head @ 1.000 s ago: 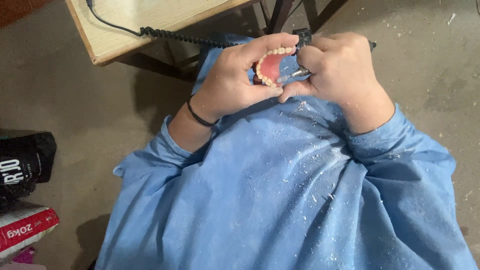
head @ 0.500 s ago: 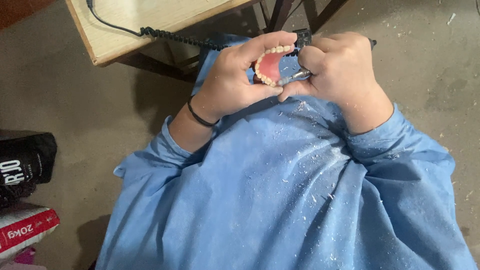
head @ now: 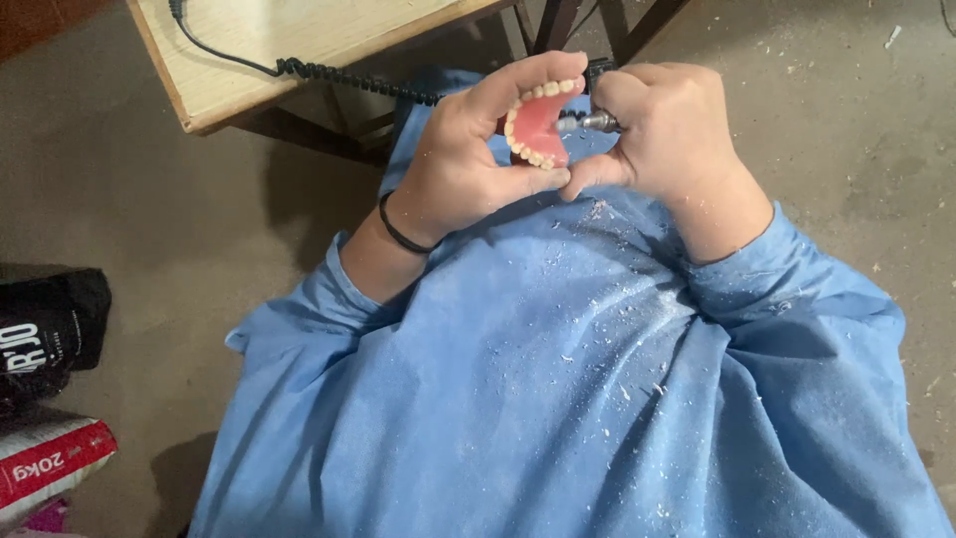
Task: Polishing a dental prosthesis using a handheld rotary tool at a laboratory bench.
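A blue gown (head: 558,399), flecked with white shavings, fills the near view. Above it, a denture (head: 536,125) is pinched in the left hand (head: 468,164), thumb below and forefinger over the top. Since the earlier frame it has barely shifted. Its base is pink, with a curved row of pale teeth. The right hand (head: 669,139) is closed round a metal handpiece (head: 588,122), its tip at the base. Beyond, a coiled cord (head: 339,78) crosses a bench (head: 299,40).
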